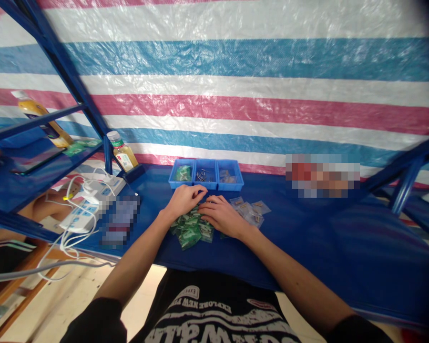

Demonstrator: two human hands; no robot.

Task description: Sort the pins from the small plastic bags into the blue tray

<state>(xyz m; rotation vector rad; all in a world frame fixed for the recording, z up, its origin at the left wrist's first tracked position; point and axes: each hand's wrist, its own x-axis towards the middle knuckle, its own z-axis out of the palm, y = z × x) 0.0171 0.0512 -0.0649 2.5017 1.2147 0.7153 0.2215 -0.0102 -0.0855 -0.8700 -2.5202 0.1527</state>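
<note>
My left hand is closed, thumb and fingers pressed together just in front of the blue bins; what it pinches, if anything, is too small to make out. Close beside it, my right hand has its fingers bent inward over the pile of small green plastic packets, and I cannot make out what lies between its fingertips. To the right of that hand lie clear plastic bags with small metal-looking pieces inside. Beyond the hands stand three joined blue bins: one with a green packet, one with loose metal pieces, one with clear bags.
White power strips with tangled cables lie at the left, beside a blurred-out flat object. A drink bottle stands by the blue frame post. Another bottle is on a shelf at left. A pixelated patch covers something at back right.
</note>
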